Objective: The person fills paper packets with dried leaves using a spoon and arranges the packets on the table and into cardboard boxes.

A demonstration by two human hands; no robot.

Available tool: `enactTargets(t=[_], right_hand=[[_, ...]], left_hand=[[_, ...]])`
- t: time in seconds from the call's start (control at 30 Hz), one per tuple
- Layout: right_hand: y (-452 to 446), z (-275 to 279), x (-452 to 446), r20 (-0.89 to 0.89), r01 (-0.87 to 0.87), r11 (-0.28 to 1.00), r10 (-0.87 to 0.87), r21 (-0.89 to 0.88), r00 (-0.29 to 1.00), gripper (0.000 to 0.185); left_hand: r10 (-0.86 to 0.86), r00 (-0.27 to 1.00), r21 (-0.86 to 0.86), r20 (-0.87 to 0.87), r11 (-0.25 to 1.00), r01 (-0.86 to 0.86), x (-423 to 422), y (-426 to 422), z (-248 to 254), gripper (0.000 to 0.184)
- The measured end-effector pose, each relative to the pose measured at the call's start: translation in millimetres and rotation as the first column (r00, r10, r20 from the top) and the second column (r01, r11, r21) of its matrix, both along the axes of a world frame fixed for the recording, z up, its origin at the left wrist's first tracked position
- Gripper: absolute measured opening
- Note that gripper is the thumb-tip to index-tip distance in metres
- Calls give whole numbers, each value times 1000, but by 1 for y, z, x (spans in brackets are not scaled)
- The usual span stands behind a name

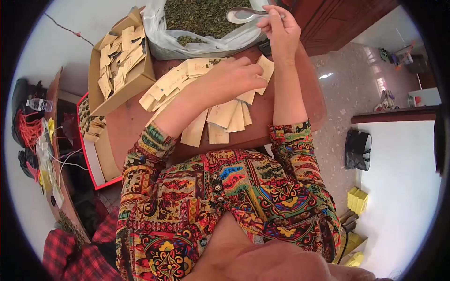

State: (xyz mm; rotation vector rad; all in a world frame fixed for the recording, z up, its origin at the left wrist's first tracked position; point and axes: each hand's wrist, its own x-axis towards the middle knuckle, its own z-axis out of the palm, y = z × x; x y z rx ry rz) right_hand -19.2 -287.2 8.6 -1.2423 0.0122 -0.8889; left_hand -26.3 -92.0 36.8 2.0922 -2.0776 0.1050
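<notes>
My right hand (281, 30) is closed round the handle of a metal spoon (240, 16), held above the edge of a clear plastic bag (157, 42). Dark dried leaves (201, 16) fill the bag. Lower down, my left hand (234, 77) is over the spread paper packets, its fingers curled against one small tan paper packet (266, 68); the fingertips are partly hidden. Several flat tan packets (229, 117) lie overlapping in rows on the reddish-brown table (187, 152). A few leaf bits rest on packets near my left wrist.
To the left, a cardboard box (96, 100) holds many paper packets. Beside it is a red-edged tray (110, 159) with small packed pieces. A cluttered shelf (58, 154) stands farther left. On the right are a dark red cabinet (333, 23) and a black bag (357, 150).
</notes>
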Motion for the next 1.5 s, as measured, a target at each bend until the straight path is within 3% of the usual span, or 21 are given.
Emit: enactTargets(t=[0.03, 0.07, 0.2, 0.3, 0.4, 0.5, 0.6, 0.7, 0.8, 1.0, 1.1, 1.13, 1.17, 1.3, 1.5], right_hand=[[0, 4, -3, -14, 5, 998, -4, 66, 1000, 20], [-6, 3, -4, -47, 43, 999, -42, 25, 998, 19], [-17, 1, -3, 61, -53, 985, 44, 164, 997, 20], [-18, -5, 1, 52, -79, 981, 70, 179, 996, 19], [-14, 2, -4, 56, -95, 973, 85, 210, 995, 19], [-14, 3, -5, 52, -96, 973, 87, 208, 995, 19], [-15, 0, -3, 27, -80, 979, 76, 187, 997, 19], [-17, -1, -3, 10, -79, 978, 79, 195, 997, 19], [-18, -2, -3, 27, -83, 974, 79, 211, 997, 19], [-18, -2, -4, 113, -173, 929, 143, 328, 983, 20], [-12, 2, -5, 139, -232, 898, 193, 373, 971, 22], [-9, 2, -5, 135, -253, 891, 218, 376, 967, 22], [-6, 4, -6, 130, -275, 884, 243, 378, 961, 22], [13, 16, -13, 122, -430, 861, 413, 270, 903, 24], [57, 63, -30, -98, -359, 929, 350, -91, 932, 25]], left_hand=[[-13, 999, 16, 31, 1000, 13, 2, -9, -2, 34], [-26, 998, 33, 63, 999, 24, 3, -16, -7, 35], [-11, 992, 86, 129, 996, 0, 11, -40, -27, 38], [111, 989, 152, 94, 981, -124, 9, -44, -32, 35], [430, 903, 157, -30, 894, -420, -7, -53, -18, 45], [479, 876, 198, 59, 854, -481, -17, -63, -18, 62], [452, 874, 118, 179, 872, -475, -18, -68, -33, 67], [444, 889, 187, 109, 870, -457, -13, -67, -32, 66], [455, 886, 112, 87, 880, -462, -8, -56, -32, 68], [483, 866, -86, -132, 865, -495, -22, 0, 2, 70], [493, 811, -199, -314, 801, -564, -26, 38, 8, 70], [506, 727, -142, -464, 767, -625, -27, 49, 11, 67], [464, 710, -210, -529, 739, -640, -21, 58, 4, 65], [296, 648, -391, -702, 601, -697, -8, 84, -16, 60], [265, 667, -498, -696, 491, -715, 10, 94, -33, 59]])
